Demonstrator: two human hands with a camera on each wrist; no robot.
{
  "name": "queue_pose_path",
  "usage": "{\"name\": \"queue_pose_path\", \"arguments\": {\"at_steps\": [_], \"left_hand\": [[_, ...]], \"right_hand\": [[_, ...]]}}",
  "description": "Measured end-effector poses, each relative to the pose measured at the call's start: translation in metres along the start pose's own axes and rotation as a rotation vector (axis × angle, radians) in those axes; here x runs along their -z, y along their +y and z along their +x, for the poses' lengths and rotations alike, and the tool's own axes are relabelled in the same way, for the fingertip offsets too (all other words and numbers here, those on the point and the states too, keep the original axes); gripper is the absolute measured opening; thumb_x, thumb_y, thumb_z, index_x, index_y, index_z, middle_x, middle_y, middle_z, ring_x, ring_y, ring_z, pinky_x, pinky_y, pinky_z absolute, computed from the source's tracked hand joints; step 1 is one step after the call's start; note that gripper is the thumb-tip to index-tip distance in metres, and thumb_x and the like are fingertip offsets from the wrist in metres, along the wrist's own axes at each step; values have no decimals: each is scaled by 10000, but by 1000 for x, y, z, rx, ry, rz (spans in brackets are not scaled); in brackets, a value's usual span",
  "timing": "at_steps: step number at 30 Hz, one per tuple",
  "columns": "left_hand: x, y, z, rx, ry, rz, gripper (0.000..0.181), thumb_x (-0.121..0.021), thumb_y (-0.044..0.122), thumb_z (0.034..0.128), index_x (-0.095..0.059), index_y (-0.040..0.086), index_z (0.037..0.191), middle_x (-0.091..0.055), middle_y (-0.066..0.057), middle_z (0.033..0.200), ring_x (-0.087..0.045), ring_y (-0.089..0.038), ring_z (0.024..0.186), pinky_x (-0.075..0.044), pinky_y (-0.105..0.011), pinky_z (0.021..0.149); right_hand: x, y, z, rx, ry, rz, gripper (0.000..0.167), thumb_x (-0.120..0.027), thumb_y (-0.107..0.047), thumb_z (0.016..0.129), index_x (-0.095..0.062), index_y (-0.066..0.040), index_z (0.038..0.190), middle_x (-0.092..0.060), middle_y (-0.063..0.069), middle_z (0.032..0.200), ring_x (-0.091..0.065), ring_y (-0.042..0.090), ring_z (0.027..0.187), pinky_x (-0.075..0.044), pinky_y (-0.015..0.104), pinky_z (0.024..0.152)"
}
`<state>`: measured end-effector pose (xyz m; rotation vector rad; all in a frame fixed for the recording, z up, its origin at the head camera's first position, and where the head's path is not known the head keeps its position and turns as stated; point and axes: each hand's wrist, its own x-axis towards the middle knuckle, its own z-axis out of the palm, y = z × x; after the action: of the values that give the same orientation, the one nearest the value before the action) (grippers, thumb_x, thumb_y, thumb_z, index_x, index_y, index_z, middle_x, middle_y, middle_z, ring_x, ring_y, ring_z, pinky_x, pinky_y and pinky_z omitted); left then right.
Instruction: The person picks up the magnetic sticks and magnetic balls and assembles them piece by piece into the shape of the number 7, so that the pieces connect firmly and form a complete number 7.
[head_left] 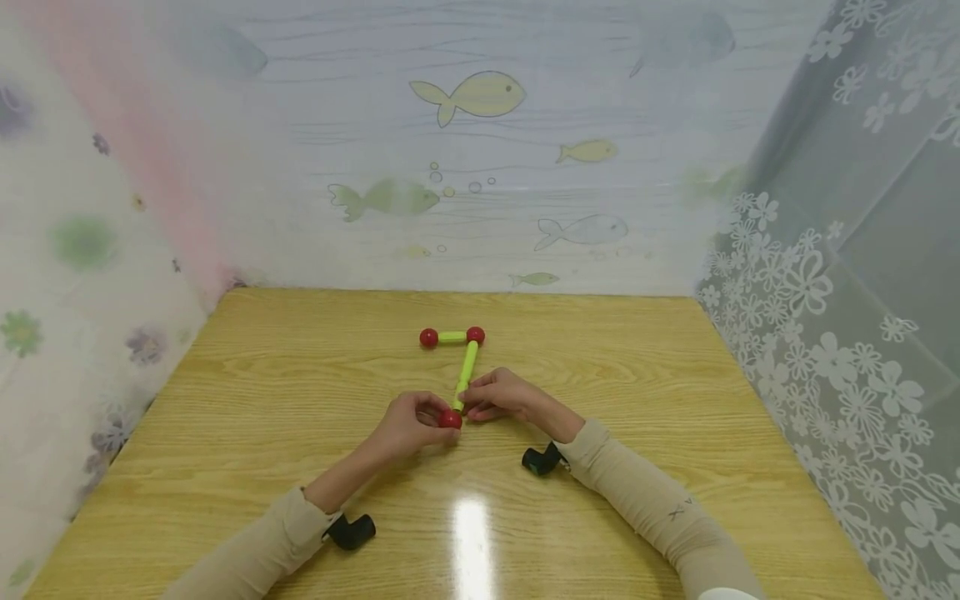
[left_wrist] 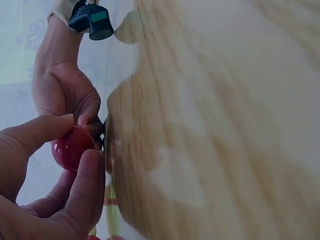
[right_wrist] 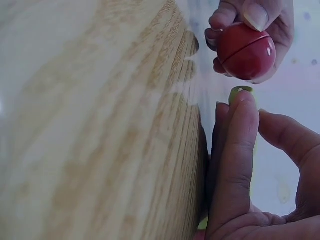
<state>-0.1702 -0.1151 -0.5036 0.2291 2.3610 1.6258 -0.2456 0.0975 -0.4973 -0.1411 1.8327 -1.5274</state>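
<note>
In the head view my left hand (head_left: 408, 427) pinches a glossy red ball (head_left: 450, 419) between thumb and fingers. The ball's seam shows in the right wrist view. My right hand (head_left: 512, 395) pinches the near part of a yellow-green stick (head_left: 468, 364), whose end (right_wrist: 241, 91) points at that ball; a small gap seems to part them in the right wrist view. A second red ball (head_left: 476, 335) sits at the stick's far end. From it a shorter yellow-green stick (head_left: 452, 337) runs left to a third red ball (head_left: 428, 337). Fingers partly cover the near stick.
The wood-grain table (head_left: 300, 367) lies under everything, with a bright light reflection near its front. Black wrist devices (head_left: 352, 531) hang below both sleeves. A fish-print curtain (head_left: 480, 167) stands behind the table, and a floral curtain (head_left: 825, 333) is at the right.
</note>
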Motion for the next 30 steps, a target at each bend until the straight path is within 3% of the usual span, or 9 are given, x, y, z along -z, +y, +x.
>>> {"name": "queue_pose_path", "arguments": {"at_steps": [10,30], "left_hand": [[2,3,3,49,27,-6,359,-883,163,804,-697,11,1070,-718,-76,985,-703,-166,874,-588,-308,789],[0,0,7,32,28,2,377,-887,175,803,-674,-17,1047,-712,-101,958,-686,-149,830,-572,-284,753]], "right_hand": [[1,-1,1,0,-6,7,153,-645,-127,1006,-693,17,1025,-732,51,816,-684,60,664,-586,190,650],[0,-2,2,1,1,19,161,-635,-102,1006,-703,42,1029,-719,46,750,-683,67,647,-583,188,633]]}}
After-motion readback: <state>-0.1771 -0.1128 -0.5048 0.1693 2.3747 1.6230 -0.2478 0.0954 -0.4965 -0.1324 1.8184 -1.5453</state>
